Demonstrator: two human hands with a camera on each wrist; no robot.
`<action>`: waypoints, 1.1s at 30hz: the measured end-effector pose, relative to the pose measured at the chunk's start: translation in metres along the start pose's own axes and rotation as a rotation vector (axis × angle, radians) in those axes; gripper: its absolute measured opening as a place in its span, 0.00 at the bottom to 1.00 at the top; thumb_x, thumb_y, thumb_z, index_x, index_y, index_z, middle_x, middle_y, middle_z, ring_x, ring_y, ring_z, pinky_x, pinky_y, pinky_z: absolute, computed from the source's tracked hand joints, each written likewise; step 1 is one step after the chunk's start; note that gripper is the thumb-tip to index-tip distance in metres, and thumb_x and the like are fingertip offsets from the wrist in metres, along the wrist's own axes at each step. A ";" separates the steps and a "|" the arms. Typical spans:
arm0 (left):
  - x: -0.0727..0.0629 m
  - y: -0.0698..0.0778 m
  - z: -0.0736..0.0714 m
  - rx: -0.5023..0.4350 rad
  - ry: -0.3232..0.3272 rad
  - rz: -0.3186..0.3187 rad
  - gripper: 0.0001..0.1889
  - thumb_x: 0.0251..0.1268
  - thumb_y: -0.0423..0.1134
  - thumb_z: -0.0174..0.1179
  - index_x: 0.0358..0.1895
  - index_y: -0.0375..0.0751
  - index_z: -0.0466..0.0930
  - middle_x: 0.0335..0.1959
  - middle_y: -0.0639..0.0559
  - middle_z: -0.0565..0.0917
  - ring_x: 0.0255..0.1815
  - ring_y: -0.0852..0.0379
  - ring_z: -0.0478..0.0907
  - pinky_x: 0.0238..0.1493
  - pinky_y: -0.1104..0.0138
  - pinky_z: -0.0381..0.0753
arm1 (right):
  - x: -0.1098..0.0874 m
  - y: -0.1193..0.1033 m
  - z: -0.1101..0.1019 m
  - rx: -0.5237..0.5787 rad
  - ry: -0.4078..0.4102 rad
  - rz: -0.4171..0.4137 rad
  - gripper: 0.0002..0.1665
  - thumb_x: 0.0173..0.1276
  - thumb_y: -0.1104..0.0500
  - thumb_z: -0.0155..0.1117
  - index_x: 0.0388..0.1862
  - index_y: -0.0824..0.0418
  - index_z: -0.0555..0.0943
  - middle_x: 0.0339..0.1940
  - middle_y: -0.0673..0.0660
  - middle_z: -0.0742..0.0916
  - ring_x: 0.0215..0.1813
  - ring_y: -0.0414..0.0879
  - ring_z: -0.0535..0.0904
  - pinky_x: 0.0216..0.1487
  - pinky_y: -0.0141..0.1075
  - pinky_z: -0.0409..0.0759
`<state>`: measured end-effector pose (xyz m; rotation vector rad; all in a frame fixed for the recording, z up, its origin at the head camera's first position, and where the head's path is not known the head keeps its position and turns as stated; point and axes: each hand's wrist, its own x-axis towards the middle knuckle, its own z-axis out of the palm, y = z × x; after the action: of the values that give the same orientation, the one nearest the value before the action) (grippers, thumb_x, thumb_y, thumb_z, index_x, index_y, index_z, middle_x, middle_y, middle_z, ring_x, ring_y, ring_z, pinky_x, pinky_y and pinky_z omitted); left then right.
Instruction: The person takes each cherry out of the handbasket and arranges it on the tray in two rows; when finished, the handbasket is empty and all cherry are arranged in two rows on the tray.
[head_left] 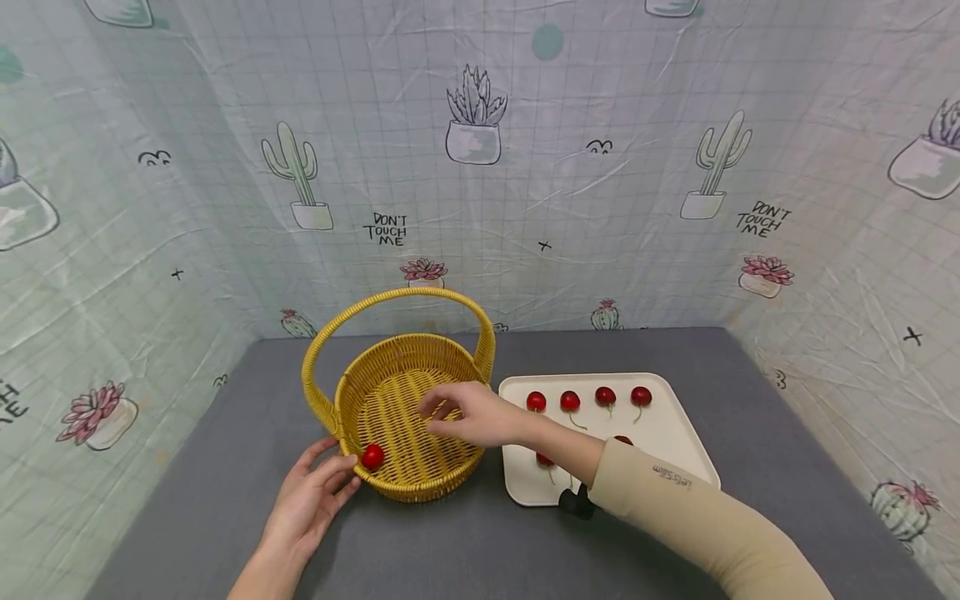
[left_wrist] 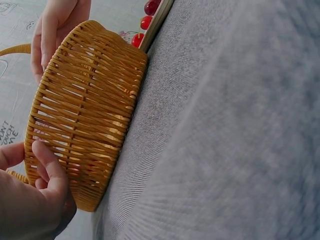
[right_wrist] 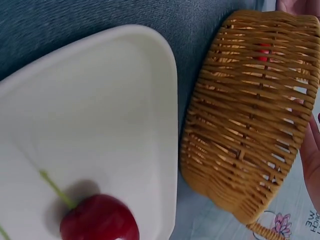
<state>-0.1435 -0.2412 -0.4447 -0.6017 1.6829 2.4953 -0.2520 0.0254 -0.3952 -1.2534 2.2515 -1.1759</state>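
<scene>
A yellow woven basket [head_left: 416, 492] with a tall arched handle stands on the table. My left hand [head_left: 307, 492] grips its near-left rim, thumb over the edge and fingers against the outer wall. One red cherry [head_left: 372, 457] lies inside, close to that thumb. My right hand [head_left: 472, 414] hangs over the right side of the basket, fingers loosely bent and pointing inward. In the head view nothing shows between its fingers. In the right wrist view a small red patch [right_wrist: 318, 118] appears beside the right hand [right_wrist: 311, 155] at the frame's edge.
Right of the basket sits a white tray [head_left: 693, 433] with several red cherries [head_left: 605, 397] on green stems. My right forearm crosses over it and hides part of it. Behind the grey table [head_left: 420, 558] hangs a printed cloth [head_left: 360, 100].
</scene>
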 end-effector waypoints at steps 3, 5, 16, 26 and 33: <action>0.001 0.000 0.000 -0.004 0.001 0.003 0.33 0.73 0.29 0.61 0.74 0.44 0.54 0.58 0.48 0.74 0.43 0.60 0.81 0.47 0.65 0.83 | 0.005 0.002 0.004 -0.011 -0.011 -0.020 0.15 0.76 0.62 0.65 0.59 0.63 0.81 0.54 0.56 0.86 0.51 0.39 0.83 0.53 0.30 0.81; 0.001 -0.001 0.000 -0.003 0.002 0.004 0.33 0.73 0.29 0.61 0.74 0.44 0.54 0.58 0.47 0.74 0.43 0.60 0.81 0.47 0.65 0.83 | 0.007 0.003 0.006 -0.022 -0.018 -0.035 0.14 0.76 0.62 0.65 0.58 0.64 0.82 0.54 0.58 0.86 0.51 0.38 0.83 0.53 0.30 0.81; 0.002 -0.002 0.001 0.004 0.005 0.008 0.33 0.74 0.30 0.61 0.74 0.44 0.54 0.59 0.47 0.72 0.43 0.60 0.80 0.47 0.65 0.83 | 0.022 0.003 0.021 -0.072 -0.087 -0.053 0.15 0.76 0.62 0.65 0.58 0.66 0.82 0.54 0.60 0.87 0.49 0.36 0.84 0.55 0.30 0.81; 0.000 -0.002 0.000 -0.001 0.001 0.014 0.31 0.73 0.30 0.61 0.72 0.45 0.55 0.55 0.49 0.74 0.42 0.61 0.80 0.47 0.65 0.84 | 0.037 -0.003 0.040 -0.110 -0.099 -0.083 0.14 0.75 0.63 0.66 0.56 0.65 0.83 0.51 0.57 0.88 0.47 0.34 0.83 0.50 0.24 0.79; 0.001 -0.003 -0.001 -0.001 -0.001 0.020 0.30 0.73 0.30 0.61 0.71 0.46 0.56 0.56 0.49 0.73 0.42 0.60 0.80 0.47 0.66 0.84 | 0.047 -0.001 0.053 -0.066 -0.115 -0.027 0.13 0.75 0.63 0.66 0.55 0.65 0.83 0.50 0.54 0.87 0.46 0.34 0.83 0.47 0.23 0.80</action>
<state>-0.1433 -0.2416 -0.4478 -0.5865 1.6960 2.5095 -0.2469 -0.0400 -0.4214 -1.3443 2.2121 -1.0191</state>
